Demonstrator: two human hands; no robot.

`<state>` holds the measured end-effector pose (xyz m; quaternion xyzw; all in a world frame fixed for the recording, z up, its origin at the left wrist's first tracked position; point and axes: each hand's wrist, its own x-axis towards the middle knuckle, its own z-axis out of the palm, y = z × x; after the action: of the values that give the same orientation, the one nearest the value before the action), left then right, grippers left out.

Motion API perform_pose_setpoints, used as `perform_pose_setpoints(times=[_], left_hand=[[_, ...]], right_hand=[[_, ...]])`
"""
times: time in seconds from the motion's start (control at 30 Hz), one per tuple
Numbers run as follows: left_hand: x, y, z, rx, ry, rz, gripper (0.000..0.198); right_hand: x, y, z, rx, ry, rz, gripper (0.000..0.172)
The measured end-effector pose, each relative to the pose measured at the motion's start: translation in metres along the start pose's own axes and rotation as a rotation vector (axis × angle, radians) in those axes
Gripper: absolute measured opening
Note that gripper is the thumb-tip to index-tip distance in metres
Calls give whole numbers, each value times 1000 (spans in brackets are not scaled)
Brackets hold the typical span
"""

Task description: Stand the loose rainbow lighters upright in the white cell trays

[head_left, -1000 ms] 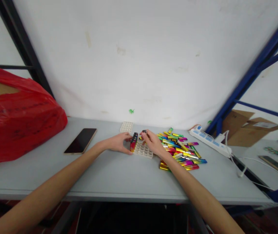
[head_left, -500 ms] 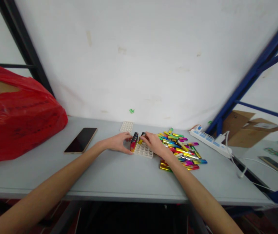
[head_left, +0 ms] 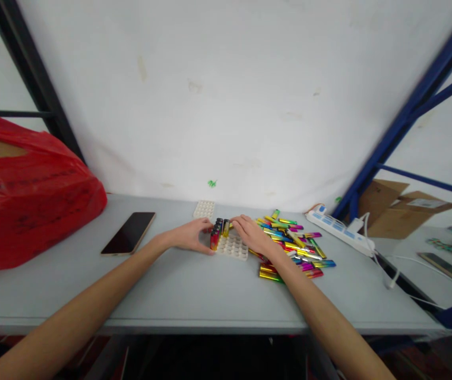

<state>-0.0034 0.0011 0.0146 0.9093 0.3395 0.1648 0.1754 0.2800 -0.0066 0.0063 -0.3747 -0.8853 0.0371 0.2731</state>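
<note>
A white tray with round holes lies on the grey table. Several shiny coloured tubes stand upright along its left edge. My left hand rests against the tray's left side, fingers curled beside those tubes. Over the tray's far end, my right hand pinches a gold tube with a dark cap, holding it nearly upright next to the standing row. A loose pile of rainbow-coloured tubes lies to the right of that hand.
A second holed white tray lies by the wall. A dark phone sits to the left, a big red plastic bag beyond it. A white power strip with cable lies right, by a blue rack post.
My right hand has brought the gold tube left and down from above the tray toward the standing row. The left hand has stayed at the tray's side.
</note>
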Motion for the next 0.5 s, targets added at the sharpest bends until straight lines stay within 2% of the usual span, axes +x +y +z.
perform_pose_setpoints(times=[0.1,0.2,0.3,0.5], left_hand=[[0,0,0,-2,1,2,67],[-1,-1,0,2,-3,7,66],[-1,0,0,1,0,4,67],[-1,2,-1,12,5,-7,64]], right_hand=[[-4,15,0,-80,21,40,38],[-5,23,3,-143,-91,94,40],[-2,20,2,-182,-181,114,36],[3,11,-3,-237,-200,162,23]])
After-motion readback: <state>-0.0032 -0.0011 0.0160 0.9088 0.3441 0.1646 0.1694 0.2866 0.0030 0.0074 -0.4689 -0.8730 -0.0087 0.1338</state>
